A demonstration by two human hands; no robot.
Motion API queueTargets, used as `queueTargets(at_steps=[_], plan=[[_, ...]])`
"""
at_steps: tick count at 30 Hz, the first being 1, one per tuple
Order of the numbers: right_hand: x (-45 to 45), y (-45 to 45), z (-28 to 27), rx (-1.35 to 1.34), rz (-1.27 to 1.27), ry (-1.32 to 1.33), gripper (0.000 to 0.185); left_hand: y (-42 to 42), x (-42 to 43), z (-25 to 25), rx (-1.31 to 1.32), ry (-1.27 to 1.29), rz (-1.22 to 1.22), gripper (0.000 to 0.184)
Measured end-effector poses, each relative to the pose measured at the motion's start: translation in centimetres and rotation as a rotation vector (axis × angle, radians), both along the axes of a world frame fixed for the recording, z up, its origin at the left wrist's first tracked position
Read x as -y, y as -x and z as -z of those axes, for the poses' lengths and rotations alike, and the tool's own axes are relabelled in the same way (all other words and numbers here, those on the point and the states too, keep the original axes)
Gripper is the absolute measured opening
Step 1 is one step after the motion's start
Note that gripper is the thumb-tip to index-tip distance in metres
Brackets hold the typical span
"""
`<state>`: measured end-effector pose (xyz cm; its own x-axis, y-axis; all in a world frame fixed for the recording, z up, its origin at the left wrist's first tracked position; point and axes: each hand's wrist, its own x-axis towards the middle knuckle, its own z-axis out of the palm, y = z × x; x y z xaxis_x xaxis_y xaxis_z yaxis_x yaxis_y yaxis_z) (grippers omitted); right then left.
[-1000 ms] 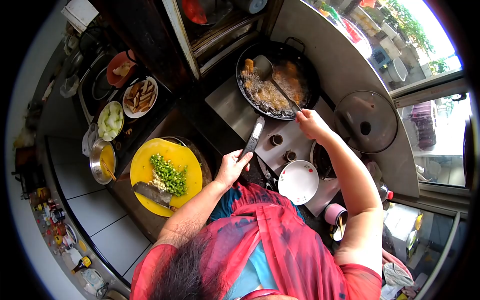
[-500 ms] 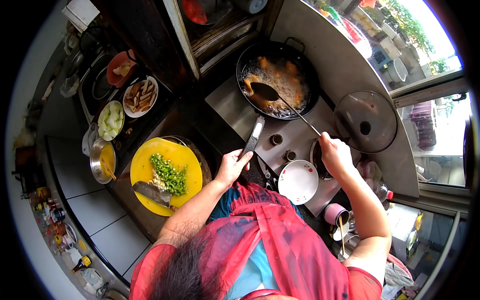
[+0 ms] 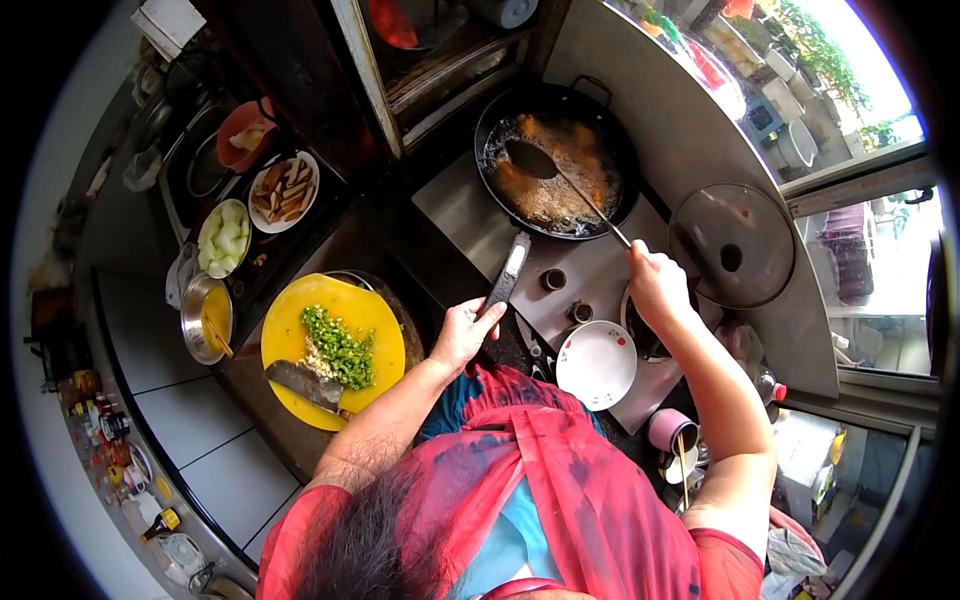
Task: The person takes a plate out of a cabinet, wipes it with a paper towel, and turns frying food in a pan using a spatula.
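Your right hand point(image 3: 655, 292) grips the ladle point(image 3: 538, 163), angled forward-left into the wok point(image 3: 622, 160) (perhaps dipped); left hand point(image 3: 463, 336) clasps the wok handle point(image 3: 512, 264)

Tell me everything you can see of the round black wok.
The round black wok, metal by its look, sits above a silvery metal stovetop. Its far rim has a loop handle; the left hand grips its long grey-and-black handle. Inside, foamy bubbling liquid surrounds orange-brown pieces. A long-handled dark metal ladle in the right hand reaches inside; contact is unclear.
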<state>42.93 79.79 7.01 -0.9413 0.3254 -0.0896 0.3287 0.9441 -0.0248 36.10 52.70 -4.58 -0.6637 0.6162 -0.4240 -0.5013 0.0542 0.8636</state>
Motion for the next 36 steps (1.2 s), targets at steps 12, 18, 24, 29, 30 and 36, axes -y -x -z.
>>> queueTargets(at_steps=[12,18,24,29,30,36], plan=[[2.8,5.1,0.2,0.119,-0.008,0.018,0.009,0.3,0.0,-0.9,-0.056,0.02,0.018,0.027],[0.3,7.5,2.6,-0.003,0.137,0.247,0.018,0.4,0.0,-0.7,-0.057,0.018,0.026,0.027],[-1.3,8.0,5.3,-0.127,0.155,0.322,0.022,0.2,0.0,-0.7,-0.039,0.027,0.024,0.023],[-0.3,7.6,3.7,-0.029,0.221,0.073,0.012,0.0,0.0,-0.3,-0.044,0.031,0.004,0.023],[-0.5,7.1,3.5,-0.022,0.187,0.032,0.012,0.0,0.0,-0.3,-0.044,0.027,-0.001,0.023],[-1.8,3.5,2.3,-0.102,0.214,0.044,0.011,0.0,-0.1,-0.1,-0.03,-0.006,-0.025,0.025]])
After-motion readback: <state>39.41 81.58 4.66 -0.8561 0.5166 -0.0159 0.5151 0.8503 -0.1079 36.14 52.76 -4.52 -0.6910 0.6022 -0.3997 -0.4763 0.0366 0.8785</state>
